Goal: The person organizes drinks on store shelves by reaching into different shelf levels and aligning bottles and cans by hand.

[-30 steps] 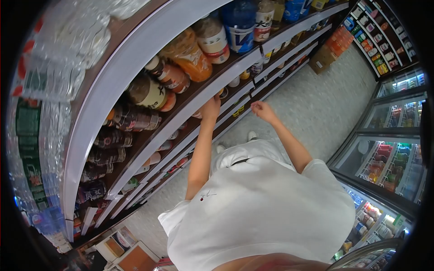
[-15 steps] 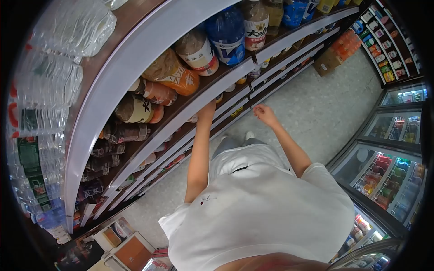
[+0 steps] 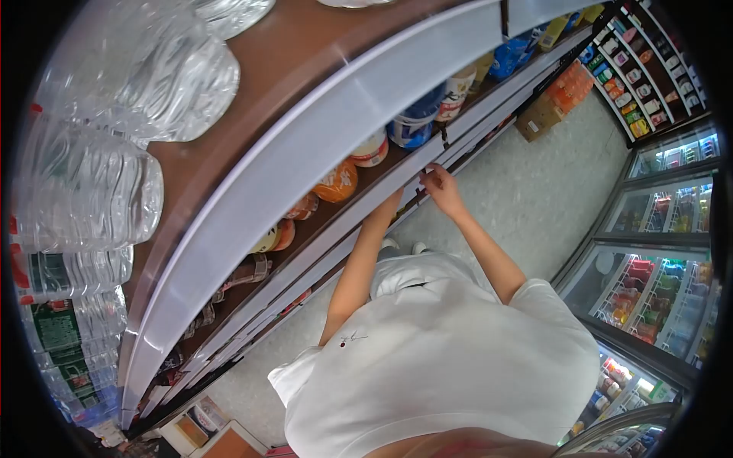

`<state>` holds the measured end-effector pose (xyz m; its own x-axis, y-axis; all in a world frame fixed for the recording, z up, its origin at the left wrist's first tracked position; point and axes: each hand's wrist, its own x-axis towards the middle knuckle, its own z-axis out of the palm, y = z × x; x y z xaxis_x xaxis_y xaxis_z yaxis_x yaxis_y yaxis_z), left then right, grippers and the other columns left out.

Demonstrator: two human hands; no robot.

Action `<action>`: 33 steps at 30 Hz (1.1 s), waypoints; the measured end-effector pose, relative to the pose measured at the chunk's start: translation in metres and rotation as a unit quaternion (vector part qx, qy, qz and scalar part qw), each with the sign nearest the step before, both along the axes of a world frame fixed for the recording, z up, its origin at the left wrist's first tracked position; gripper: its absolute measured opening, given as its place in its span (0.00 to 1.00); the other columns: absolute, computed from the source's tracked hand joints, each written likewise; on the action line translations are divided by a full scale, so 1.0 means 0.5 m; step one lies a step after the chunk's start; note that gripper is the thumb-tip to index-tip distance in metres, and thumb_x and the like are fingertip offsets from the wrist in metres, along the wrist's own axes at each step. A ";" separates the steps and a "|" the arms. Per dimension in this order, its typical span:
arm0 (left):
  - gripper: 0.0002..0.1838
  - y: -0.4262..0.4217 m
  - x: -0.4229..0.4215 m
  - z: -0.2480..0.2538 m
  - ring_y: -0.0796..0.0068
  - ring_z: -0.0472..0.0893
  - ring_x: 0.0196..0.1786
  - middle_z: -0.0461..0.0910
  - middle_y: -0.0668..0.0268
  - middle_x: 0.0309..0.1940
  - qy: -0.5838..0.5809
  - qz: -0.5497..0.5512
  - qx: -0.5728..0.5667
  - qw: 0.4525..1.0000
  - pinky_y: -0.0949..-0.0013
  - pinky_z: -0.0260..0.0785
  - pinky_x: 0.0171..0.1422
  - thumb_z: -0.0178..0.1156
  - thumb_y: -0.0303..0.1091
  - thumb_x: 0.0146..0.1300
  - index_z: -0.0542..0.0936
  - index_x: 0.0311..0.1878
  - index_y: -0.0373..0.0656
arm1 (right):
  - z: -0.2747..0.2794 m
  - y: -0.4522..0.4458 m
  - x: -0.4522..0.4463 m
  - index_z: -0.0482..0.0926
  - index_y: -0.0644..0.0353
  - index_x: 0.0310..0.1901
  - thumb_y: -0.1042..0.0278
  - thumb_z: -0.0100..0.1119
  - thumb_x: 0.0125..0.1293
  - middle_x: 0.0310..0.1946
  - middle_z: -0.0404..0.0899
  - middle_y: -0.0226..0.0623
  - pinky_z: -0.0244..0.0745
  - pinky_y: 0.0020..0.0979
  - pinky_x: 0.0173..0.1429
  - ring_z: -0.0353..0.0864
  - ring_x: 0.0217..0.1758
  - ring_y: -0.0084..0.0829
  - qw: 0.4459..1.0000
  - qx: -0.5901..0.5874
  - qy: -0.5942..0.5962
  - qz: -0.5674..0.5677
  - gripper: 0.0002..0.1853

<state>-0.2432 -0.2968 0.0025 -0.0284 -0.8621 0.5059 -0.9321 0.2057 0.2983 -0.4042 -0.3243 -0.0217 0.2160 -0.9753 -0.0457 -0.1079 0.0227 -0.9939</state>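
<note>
My left hand (image 3: 395, 200) reaches in below the front edge of a shelf (image 3: 359, 197). That edge hides its fingers, so what it touches does not show. My right hand (image 3: 440, 189) is at the outer side of the same shelf unit, its fingers bent and drawn together close to the lower shelf fronts. Whether anything small is between those fingers cannot be made out. On the shelf above my hands stand an orange drink bottle (image 3: 336, 183), a bottle with a white and red label (image 3: 371, 149) and a large blue bottle (image 3: 412, 128).
Clear water bottles (image 3: 99, 183) fill the top shelf at left. Glass-door drink coolers (image 3: 649, 294) line the right side. A cardboard box (image 3: 539, 118) and orange packs (image 3: 569, 85) sit on the grey floor (image 3: 511, 195) at the shelf's far end.
My view has shifted closer over the top shelf, so its edge covers more of the bottles. My right hand has come in to the shelf front, and my left hand is further along under the edge.
</note>
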 end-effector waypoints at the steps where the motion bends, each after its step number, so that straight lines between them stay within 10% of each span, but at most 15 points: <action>1: 0.07 -0.007 0.000 -0.007 0.55 0.74 0.19 0.75 0.55 0.18 -0.004 0.004 -0.066 0.998 0.59 0.67 0.23 0.56 0.32 0.53 0.78 0.25 0.41 | 0.006 -0.016 0.008 0.72 0.67 0.45 0.72 0.54 0.59 0.27 0.77 0.34 0.70 0.23 0.30 0.75 0.28 0.21 1.000 -0.006 0.002 0.003 0.13; 8: 0.04 -0.035 0.026 -0.067 0.58 0.77 0.23 0.78 0.56 0.22 0.116 -0.009 -0.033 0.993 0.61 0.70 0.29 0.57 0.31 0.52 0.80 0.29 0.44 | 0.062 -0.096 0.035 0.75 0.63 0.35 0.74 0.58 0.47 0.30 0.78 0.46 0.72 0.39 0.38 0.77 0.36 0.51 0.960 -0.253 0.120 -0.027 0.11; 15: 0.04 -0.024 0.003 -0.058 0.58 0.77 0.23 0.78 0.58 0.22 0.007 0.059 -0.108 0.992 0.61 0.69 0.29 0.58 0.32 0.51 0.80 0.29 0.44 | 0.004 -0.150 0.007 0.74 0.63 0.42 0.67 0.60 0.49 0.43 0.75 0.48 0.68 0.40 0.51 0.72 0.49 0.48 0.921 -0.214 0.300 0.126 0.17; 21: 0.04 -0.061 -0.032 -0.031 0.59 0.77 0.23 0.78 0.59 0.22 -0.103 0.111 -0.180 0.972 0.61 0.69 0.28 0.59 0.32 0.50 0.80 0.29 0.45 | -0.003 -0.197 0.001 0.76 0.58 0.39 0.64 0.61 0.46 0.37 0.75 0.43 0.66 0.47 0.48 0.71 0.45 0.51 0.839 -0.490 0.225 0.076 0.16; 33: 0.07 -0.017 -0.091 -0.030 0.56 0.75 0.21 0.75 0.60 0.17 -0.018 0.218 0.001 0.976 0.59 0.65 0.24 0.63 0.36 0.44 0.80 0.26 0.45 | -0.031 -0.200 0.015 0.77 0.61 0.29 0.65 0.59 0.42 0.29 0.76 0.46 0.67 0.52 0.39 0.75 0.36 0.50 0.808 -0.534 0.240 0.065 0.12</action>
